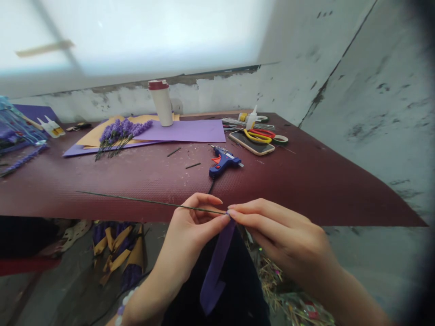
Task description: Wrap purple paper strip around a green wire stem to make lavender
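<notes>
My left hand (190, 226) pinches a thin green wire stem (142, 201) that runs out to the left over the table edge. At the stem's right end my right hand (272, 226) pinches the top of a purple paper strip (215, 267), which hangs down toward my lap. The fingertips of both hands meet at that end of the stem. Both hands are in front of the near edge of the dark red table (306, 181).
A blue glue gun (222, 160) lies just beyond my hands. Farther back are purple paper sheets (190, 131), a bunch of purple flowers (118, 133), a white cup (161, 103), scissors (260, 135) on a phone, tape and a glue bottle (251, 118). Paper scraps lie under the table.
</notes>
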The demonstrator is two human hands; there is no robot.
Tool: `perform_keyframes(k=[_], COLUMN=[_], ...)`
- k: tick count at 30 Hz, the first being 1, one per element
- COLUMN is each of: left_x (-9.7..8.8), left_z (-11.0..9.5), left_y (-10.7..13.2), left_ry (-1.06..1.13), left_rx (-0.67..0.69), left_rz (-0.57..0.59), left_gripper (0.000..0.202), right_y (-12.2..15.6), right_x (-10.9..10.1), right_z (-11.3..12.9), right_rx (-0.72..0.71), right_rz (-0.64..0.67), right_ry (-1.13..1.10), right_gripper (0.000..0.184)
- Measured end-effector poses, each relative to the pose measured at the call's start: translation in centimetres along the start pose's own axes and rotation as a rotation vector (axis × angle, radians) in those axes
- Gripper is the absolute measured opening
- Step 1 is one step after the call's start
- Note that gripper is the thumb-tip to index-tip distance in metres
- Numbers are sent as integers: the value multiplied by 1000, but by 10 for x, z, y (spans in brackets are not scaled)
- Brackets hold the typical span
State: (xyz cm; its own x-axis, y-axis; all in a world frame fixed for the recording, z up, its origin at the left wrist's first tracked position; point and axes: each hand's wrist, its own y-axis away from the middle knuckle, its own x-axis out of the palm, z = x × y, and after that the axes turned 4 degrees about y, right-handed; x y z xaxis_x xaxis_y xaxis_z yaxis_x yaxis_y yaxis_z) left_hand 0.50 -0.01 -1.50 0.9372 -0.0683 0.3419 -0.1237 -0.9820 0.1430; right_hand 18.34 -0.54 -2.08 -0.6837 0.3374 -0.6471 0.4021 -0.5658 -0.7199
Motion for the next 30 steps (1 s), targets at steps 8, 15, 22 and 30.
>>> perform_keyframes(k=[8,15,22,30], left_x=[0,1,2,0], left_z=[-1,-2,-3,-3], left_y=[1,1,4,-2], left_ry=[-57,-60,-91,-221], left_rx=[19,23,49,60], left_rz=[-5,6,9,-15], left_gripper=[26,24,22,20], right_y=[-4,-3,-9,-7], right_x=[-2,-1,-3,1], right_z=[3,3,2,5], right_rx=[111,398,211,333], right_rz=[31,122,107,115], right_ry=[-125,-346,-207,-119], right_gripper=[22,16,17,16])
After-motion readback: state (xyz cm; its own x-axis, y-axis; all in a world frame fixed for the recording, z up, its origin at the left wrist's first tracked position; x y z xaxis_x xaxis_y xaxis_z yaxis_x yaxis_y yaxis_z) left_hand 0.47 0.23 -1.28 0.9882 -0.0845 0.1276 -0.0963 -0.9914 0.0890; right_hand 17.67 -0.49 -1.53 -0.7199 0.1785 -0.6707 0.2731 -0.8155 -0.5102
